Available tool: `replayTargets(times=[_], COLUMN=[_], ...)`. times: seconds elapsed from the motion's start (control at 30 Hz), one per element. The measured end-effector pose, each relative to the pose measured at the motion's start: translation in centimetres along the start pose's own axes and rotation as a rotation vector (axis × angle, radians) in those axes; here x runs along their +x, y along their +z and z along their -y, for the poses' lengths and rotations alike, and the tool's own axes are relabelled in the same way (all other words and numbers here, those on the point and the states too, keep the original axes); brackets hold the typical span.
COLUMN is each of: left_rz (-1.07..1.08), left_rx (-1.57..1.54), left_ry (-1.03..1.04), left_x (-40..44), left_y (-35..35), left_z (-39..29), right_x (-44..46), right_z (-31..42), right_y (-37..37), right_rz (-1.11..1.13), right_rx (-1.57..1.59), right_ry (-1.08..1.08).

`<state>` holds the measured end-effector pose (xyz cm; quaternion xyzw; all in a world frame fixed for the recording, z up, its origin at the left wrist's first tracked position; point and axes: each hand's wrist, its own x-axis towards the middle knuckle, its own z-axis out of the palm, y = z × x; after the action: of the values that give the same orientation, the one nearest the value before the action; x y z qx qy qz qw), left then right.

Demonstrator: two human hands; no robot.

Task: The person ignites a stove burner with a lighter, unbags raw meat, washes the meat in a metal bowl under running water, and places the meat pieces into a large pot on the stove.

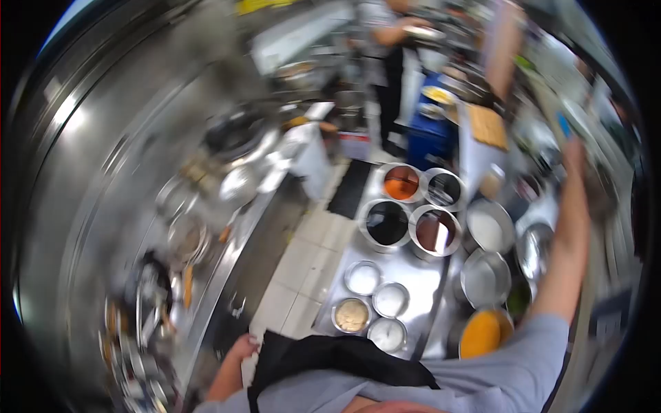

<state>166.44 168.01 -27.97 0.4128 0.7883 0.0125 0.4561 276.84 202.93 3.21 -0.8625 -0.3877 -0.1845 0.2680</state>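
My left hand [242, 346] hangs low beside the black apron, near the front edge of the stove counter [258, 237]. It is small and blurred, so its finger pose is unclear. My right arm stretches far forward over the right-hand counter. At its end, my right hand [573, 150] is smeared by motion, with a small blue thing [563, 124] at its fingertips; whether it is held cannot be made out. Below that arm stand a pot of orange-yellow contents [484, 333], an empty-looking metal pot [485, 279] and a pot of whitish contents [489, 227].
Several pots of dark and red liquid, including a black one [387, 222], stand on the steel table [423, 292] ahead. Small metal bowls [390, 300] sit nearer. A wooden board [487, 126] lies farther off. Another person [389, 62] stands beyond, by a blue bin [430, 141].
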Motion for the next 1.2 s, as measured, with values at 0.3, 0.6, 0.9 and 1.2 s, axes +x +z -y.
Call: replayTargets(times=[0.3, 0.6, 0.9, 1.2], left_rz=[-0.479, -0.479, -0.699, -1.389], left_rx=[-0.007, -1.043, -1.577, -1.818], left_ry=[0.214, 0.406, 0.469, 0.04], left_x=[-8.9, -26.6, -39.6, -43.4], left_y=[0.4, -3.4, 3.2, 9.9], left_z=[6.1, 18.1, 29.4, 38.2], right_x=[-27.2, -74.8, -106.0, -124.8], right_z=[24.3, 47.0, 56.6, 57.5], right_y=[-6.0, -22.5, -37.7, -40.3], right_rz=[0.951, 1.559, 1.58, 1.31], right_rx=[0.94, 0.827, 0.635, 1.094], right_ry=[-0.543, -1.508, -2.454, -2.768])
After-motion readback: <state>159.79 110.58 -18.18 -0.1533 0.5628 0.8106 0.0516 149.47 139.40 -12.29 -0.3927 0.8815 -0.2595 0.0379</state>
